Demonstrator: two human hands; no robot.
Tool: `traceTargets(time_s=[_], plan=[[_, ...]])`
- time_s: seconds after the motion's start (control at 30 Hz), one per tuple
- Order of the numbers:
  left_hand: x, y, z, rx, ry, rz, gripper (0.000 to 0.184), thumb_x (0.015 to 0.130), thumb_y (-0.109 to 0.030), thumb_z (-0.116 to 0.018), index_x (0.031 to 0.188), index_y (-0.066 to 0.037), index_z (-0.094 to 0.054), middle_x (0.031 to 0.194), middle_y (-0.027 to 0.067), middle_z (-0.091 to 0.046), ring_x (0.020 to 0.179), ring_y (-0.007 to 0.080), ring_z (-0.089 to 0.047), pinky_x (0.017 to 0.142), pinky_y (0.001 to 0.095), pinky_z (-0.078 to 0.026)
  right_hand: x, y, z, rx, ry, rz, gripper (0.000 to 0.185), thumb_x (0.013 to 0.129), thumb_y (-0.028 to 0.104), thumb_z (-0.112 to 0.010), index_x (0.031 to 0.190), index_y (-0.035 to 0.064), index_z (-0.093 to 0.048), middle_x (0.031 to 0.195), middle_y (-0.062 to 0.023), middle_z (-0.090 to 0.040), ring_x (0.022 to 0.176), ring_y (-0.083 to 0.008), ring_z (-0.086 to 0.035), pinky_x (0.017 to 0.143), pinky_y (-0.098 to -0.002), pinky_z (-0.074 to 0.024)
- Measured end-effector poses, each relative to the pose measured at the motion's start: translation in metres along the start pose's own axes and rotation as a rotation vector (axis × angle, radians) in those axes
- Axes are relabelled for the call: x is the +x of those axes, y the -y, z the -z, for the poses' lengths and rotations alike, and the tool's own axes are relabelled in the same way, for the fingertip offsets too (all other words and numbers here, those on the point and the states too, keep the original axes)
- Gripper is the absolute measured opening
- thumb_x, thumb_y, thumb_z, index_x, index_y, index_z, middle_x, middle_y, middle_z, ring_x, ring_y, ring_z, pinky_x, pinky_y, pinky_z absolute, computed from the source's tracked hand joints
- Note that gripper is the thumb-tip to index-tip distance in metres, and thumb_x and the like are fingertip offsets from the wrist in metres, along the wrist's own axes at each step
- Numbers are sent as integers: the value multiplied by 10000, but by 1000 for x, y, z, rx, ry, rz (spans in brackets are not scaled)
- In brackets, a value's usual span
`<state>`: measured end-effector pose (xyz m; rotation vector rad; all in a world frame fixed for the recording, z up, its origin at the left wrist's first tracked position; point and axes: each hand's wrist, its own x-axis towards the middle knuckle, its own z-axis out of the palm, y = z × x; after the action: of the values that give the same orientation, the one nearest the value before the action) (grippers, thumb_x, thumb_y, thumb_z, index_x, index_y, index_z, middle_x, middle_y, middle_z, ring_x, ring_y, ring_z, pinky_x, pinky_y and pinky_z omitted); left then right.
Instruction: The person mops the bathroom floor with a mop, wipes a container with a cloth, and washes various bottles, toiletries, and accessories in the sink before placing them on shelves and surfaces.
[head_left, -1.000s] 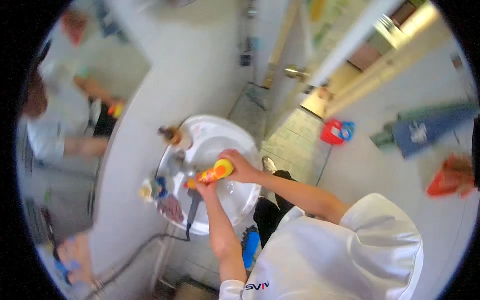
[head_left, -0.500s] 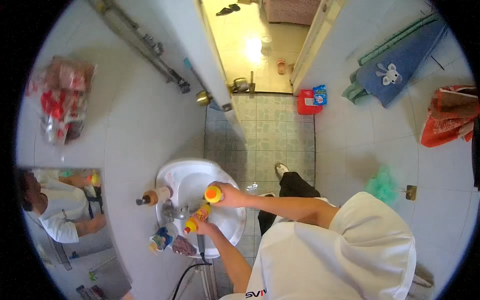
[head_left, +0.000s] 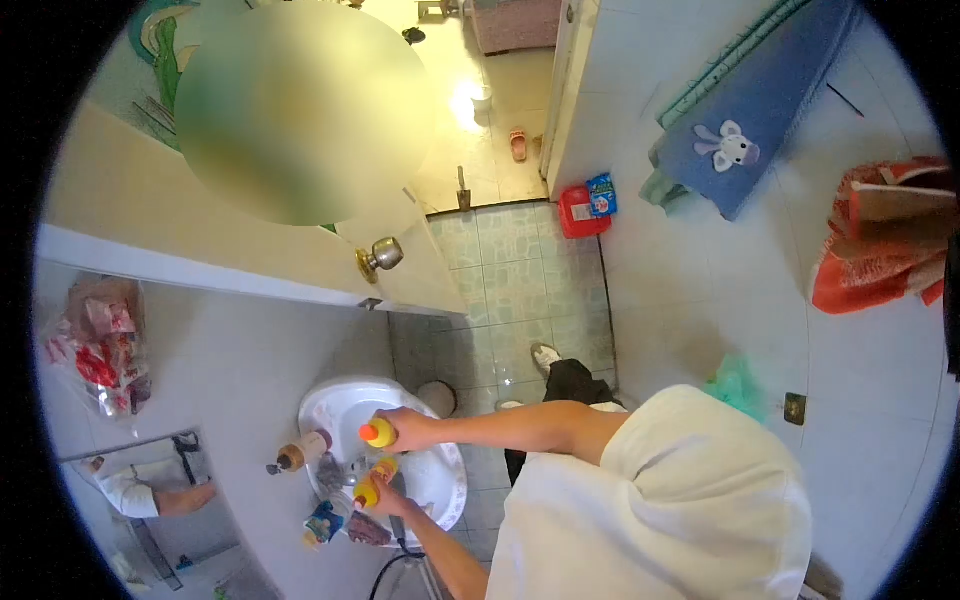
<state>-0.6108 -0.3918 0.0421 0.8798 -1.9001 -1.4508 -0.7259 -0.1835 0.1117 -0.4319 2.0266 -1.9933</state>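
Observation:
My right hand (head_left: 408, 428) is wrapped round a yellow bottle (head_left: 380, 432) with an orange cap, held above the white washbasin (head_left: 452, 470). Just below it in view, my left hand (head_left: 390, 500) grips a second yellow bottle (head_left: 372, 484), which has a red cap and a printed label and lies tilted near the tap. The metal tap (head_left: 345, 472) is partly hidden behind this bottle. Along the basin's wall side stand a brown pump bottle (head_left: 300, 452) and a blue printed packet (head_left: 323, 522). A dark reddish packet (head_left: 368, 530) lies close to my left hand.
A door (head_left: 250, 240) with a metal knob (head_left: 380, 258) stands ajar beyond the basin. A bin (head_left: 437, 398) is on the tiled floor. A red container (head_left: 580, 212) sits by the doorway. Towels (head_left: 760, 120) hang on the right wall. A round blur covers the upper left.
The view has shifted, so more of the door shows and the basin sits lower and further left. Both hands keep hold of their bottles. The bin has come into view.

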Motion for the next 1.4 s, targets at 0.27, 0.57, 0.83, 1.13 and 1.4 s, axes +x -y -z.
traceTargets(time_s=[0.27,0.57,0.83,1.13,1.4], plan=[[7,-15,10,-197,95,64,323,767,-8,-662,1045,4,-499,955,78,-570,838,174,-573,747,308,-499,-5,10,-17,-97,28,34,494,623,249,-726,1022,43,-522,929,-156,-629,862,-297,-612,744,-388,-482],[-20,-67,19,375,194,-285,494,633,-137,-751,1050,-54,-500,1016,105,-567,929,242,-574,819,339,-459,-11,47,-55,-18,223,22,454,648,154,-743,1041,65,-534,938,-118,-621,868,-228,-609,771,-347,-479],[-36,-91,-18,243,34,-172,410,591,-124,-730,945,-89,-528,925,132,-588,872,326,-571,733,391,-453,31,35,-49,85,373,66,373,770,104,-706,1079,21,-514,967,-52,-585,866,-137,-571,803,-297,-474],[-11,-73,23,252,-30,-240,507,570,-174,-739,988,-55,-478,847,146,-541,838,363,-534,705,444,-411,70,27,-97,-137,727,-18,370,873,244,-605,1112,-20,-504,1027,-85,-568,911,-159,-561,787,-302,-470],[-25,-66,5,475,-330,-308,472,573,-178,-739,949,-66,-477,819,143,-551,797,364,-535,672,447,-404,69,51,-99,-159,930,-41,429,884,261,-587,1175,-24,-452,1086,-114,-549,941,-174,-554,803,-302,-466]])
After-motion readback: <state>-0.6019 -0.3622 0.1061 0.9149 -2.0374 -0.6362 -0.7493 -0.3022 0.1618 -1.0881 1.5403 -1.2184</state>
